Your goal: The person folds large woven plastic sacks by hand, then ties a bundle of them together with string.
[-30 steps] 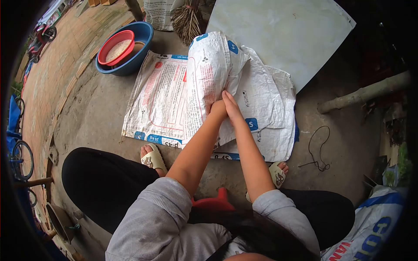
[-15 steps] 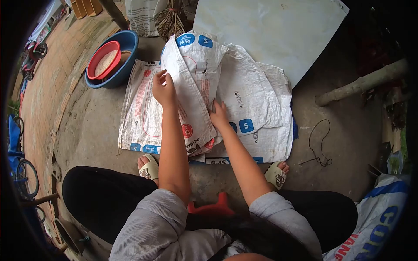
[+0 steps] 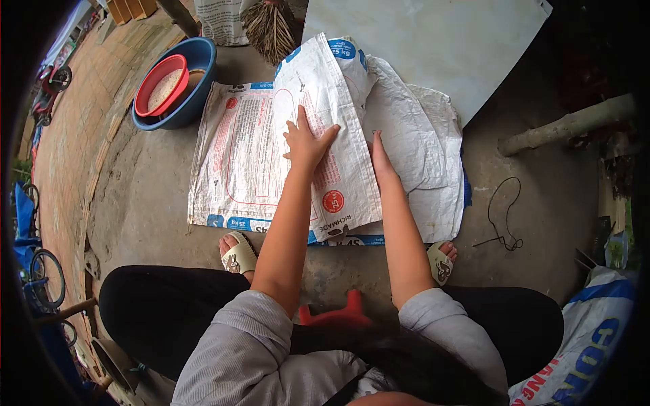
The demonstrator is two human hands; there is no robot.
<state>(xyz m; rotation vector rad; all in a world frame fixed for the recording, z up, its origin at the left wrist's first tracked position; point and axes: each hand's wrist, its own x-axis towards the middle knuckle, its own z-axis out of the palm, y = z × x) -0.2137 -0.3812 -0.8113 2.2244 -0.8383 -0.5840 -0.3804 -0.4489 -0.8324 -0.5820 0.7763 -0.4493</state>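
White woven feed sacks with blue and red print lie flat in front of me, overlapping. One printed sack lies folded and slanted on top, bulging at its far end. My left hand rests on this top sack with its fingers spread. My right hand is at the sack's right edge, turned on its side with the visible fingers stretched out; part of it is hidden by the sack. Another printed sack shows beneath on the left, and plainer white sacks spread on the right.
A blue basin holding a red basin with pale grain stands at the far left. A bundle of dry stalks and a large pale board are behind the sacks. A wooden pole and thin dark cord lie right.
The top sack has shifted right and turned straighter. My left hand has moved right and come down onto it with fingers spread; my right hand has moved right along with its edge.
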